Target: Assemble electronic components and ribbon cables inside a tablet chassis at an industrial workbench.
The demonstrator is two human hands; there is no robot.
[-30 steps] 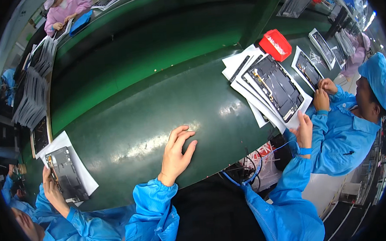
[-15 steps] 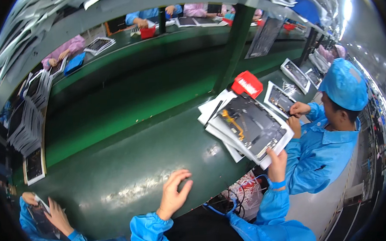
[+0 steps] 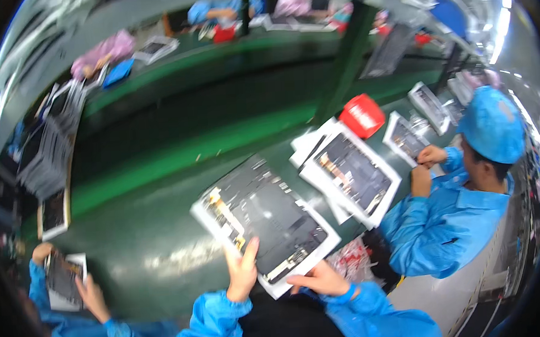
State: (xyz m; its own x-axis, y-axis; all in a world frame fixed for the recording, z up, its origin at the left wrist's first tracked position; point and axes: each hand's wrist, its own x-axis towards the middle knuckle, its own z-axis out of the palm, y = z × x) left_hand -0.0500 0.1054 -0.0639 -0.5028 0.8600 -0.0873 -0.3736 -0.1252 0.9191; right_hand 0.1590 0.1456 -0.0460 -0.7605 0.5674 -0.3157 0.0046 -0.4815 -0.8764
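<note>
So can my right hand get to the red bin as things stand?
Probably not: your right hand grips the near edge of the dark panel, and a second panel lies between that hand and the red bin.

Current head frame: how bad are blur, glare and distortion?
Head view: motion blur softens the white-edged device in the left hand and right hand; head view: pale glare on the green bench; head view: ceiling lights blow out upper right; head view: fisheye curves the bench's far edge, corners black.

No legible text, labels, numbers or signs.
</note>
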